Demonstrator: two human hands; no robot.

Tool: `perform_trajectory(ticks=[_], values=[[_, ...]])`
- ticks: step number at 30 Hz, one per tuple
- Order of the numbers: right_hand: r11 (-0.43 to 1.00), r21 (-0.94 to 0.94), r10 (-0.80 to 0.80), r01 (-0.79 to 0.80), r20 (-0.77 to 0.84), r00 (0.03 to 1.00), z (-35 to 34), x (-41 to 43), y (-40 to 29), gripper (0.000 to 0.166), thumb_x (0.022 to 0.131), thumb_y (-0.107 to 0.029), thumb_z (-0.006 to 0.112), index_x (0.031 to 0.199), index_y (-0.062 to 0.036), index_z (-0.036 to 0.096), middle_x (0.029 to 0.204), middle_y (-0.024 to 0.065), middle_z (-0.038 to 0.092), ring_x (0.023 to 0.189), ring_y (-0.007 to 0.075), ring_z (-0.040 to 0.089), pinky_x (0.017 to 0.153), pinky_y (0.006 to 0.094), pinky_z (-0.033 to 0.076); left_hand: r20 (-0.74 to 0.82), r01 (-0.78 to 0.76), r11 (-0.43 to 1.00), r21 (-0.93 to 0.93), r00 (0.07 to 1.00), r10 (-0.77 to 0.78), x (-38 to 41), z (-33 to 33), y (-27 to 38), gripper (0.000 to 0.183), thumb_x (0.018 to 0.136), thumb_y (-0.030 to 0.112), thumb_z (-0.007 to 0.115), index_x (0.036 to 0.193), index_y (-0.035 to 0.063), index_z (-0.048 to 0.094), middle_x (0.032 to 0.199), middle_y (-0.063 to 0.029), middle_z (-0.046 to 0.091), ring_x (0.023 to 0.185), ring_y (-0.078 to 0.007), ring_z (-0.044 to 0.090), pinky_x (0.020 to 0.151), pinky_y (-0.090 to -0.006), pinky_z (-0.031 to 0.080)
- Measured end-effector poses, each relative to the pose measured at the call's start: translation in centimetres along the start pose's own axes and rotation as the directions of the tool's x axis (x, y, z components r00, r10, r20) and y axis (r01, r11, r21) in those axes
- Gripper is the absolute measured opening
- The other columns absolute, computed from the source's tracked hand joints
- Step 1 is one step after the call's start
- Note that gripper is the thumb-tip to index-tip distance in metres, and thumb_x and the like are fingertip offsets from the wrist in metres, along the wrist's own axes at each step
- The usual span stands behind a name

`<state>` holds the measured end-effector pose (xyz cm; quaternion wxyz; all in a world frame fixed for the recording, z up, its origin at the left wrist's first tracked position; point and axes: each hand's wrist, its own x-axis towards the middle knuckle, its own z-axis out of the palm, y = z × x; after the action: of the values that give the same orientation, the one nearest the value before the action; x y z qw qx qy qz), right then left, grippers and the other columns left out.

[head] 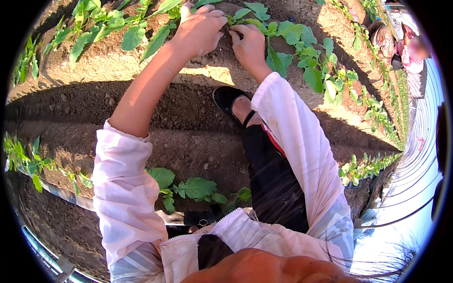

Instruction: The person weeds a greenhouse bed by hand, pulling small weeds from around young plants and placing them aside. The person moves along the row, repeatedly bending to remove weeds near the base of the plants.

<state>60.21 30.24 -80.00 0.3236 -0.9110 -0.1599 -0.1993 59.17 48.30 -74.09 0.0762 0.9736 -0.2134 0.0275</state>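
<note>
Both bare hands are over a row of leafy green seedlings (293, 39) at the top of the view. My left hand (203, 28) is bent over the soil among the leaves; its fingertips are partly hidden, so whether they hold anything does not show. To its right, my right hand (247, 44) has thumb and forefinger brought close together at the base of a leafy plant. What lies between those fingertips is too small to make out. A large leaf (157, 42) hangs beside my left wrist.
A soil furrow (177, 106) runs across below the hands, with my black shoe (226, 99) in it. Another row of seedlings (198, 187) grows near my body. Further rows and a seated person (412, 53) are at upper right, beside the greenhouse's curved frame (414, 177).
</note>
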Motion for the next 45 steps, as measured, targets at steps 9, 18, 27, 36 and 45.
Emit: perform_trajectory(ticks=[9, 18, 27, 36, 45], values=[[1.0, 0.018, -0.001, 0.002, -0.051, 0.999, 0.5, -0.2, 0.0, 0.01, 0.083, -0.01, 0.075, 0.09, -0.0028, 0.076, 0.087, 0.0199, 0.068, 0.078, 0.0396, 0.067, 0.072, 0.0472, 0.053, -0.118, -0.033, 0.999, -0.002, 0.992, 0.033, 0.1, 1.9, -0.4, 0.043, 0.095, 0.023, 0.066, 0.138, 0.0173, 0.059, 0.144, 0.0008, 0.056, 0.141, -0.0227, 0.044, 0.115, -0.0666, 0.023], [0.999, -0.04, -0.028, 0.025, -0.066, 0.997, 1.3, 0.2, 0.6, 0.01, 0.082, -0.011, 0.075, 0.087, -0.0034, 0.077, 0.085, 0.0189, 0.068, 0.079, 0.0396, 0.067, 0.073, 0.047, 0.054, -0.074, -0.036, 0.999, 0.002, 0.997, 0.036, 0.1, 0.9, 0.2, 0.043, 0.094, 0.021, 0.066, 0.137, 0.0177, 0.059, 0.142, 0.0, 0.057, 0.141, -0.0247, 0.044, 0.116, -0.0631, 0.022], [0.989, 0.108, 0.107, -0.106, -0.009, 0.994, 0.0, -0.9, 0.1, 0.009, 0.083, -0.011, 0.075, 0.087, -0.0035, 0.075, 0.088, 0.0183, 0.068, 0.08, 0.0391, 0.067, 0.073, 0.0469, 0.053, -0.056, -0.065, 0.997, -0.03, 0.996, 0.063, -2.8, -1.3, 0.3, 0.042, 0.094, 0.021, 0.068, 0.135, 0.0172, 0.061, 0.141, -0.0041, 0.057, 0.14, -0.0248, 0.044, 0.116, -0.0609, 0.023], [1.0, -0.014, 0.019, -0.019, -0.016, 1.0, 0.0, -0.5, 0.9, 0.013, 0.084, -0.012, 0.077, 0.091, -0.0022, 0.075, 0.084, 0.0151, 0.07, 0.071, 0.0273, 0.07, 0.069, 0.0363, 0.055, 0.028, -0.128, 0.965, -0.229, 0.99, 0.138, -17.3, -9.4, 2.3, 0.048, 0.084, 0.019, 0.076, 0.13, 0.0124, 0.062, 0.14, -0.0076, 0.057, 0.137, -0.0274, 0.048, 0.114, -0.0557, 0.024], [0.95, 0.27, -0.258, 0.155, 0.405, 0.877, -0.5, -3.3, -8.3, 0.013, 0.091, -0.006, 0.069, 0.103, -0.0042, 0.072, 0.099, 0.0074, 0.067, 0.079, 0.0219, 0.068, 0.072, 0.0329, 0.056, 0.293, 0.347, 0.847, -0.402, 0.925, -0.24, -36.4, -16.6, 6.4, 0.049, 0.076, 0.013, 0.08, 0.122, 0.0027, 0.066, 0.123, -0.0124, 0.066, 0.12, -0.0314, 0.061, 0.105, -0.0539, 0.033]])
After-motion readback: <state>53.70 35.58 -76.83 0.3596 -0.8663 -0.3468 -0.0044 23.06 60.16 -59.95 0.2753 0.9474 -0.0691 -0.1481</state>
